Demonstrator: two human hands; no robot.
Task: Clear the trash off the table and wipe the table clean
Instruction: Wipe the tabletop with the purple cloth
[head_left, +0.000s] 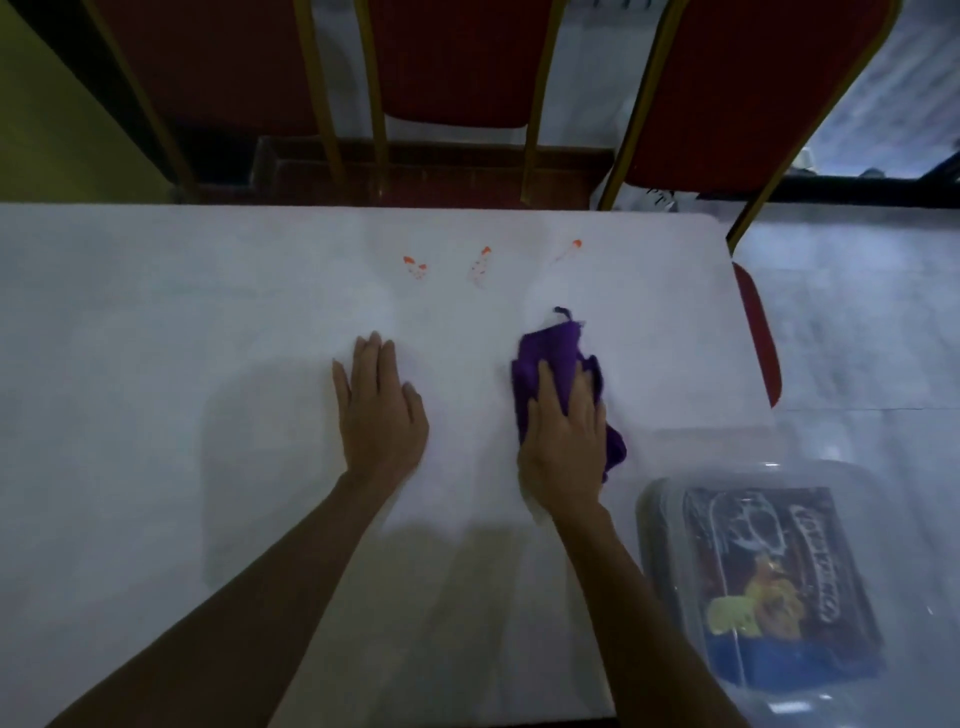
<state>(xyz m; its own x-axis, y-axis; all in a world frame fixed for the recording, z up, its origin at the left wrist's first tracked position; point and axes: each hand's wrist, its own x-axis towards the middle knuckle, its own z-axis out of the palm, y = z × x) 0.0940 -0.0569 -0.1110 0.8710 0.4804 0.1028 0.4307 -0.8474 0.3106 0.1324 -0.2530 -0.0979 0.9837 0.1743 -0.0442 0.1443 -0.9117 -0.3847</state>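
A white table (156, 312) fills the view. Three small orange-red smears mark its far middle: one on the left (414, 265), one in the centre (480, 262), one on the right (569, 248). A crumpled purple cloth (550, 353) lies on the table to the right of centre, short of the smears. My right hand (563, 436) presses flat on the cloth with straight fingers. My left hand (382, 405) rests flat on the bare table, fingers straight, about a hand's width left of the cloth.
A clear plastic bin (670, 499) holding a dark snack packet (769, 582) stands on the floor at the table's right edge. Red chairs with gold frames (457, 62) line the far side, and another red seat (758, 332) shows at the right end.
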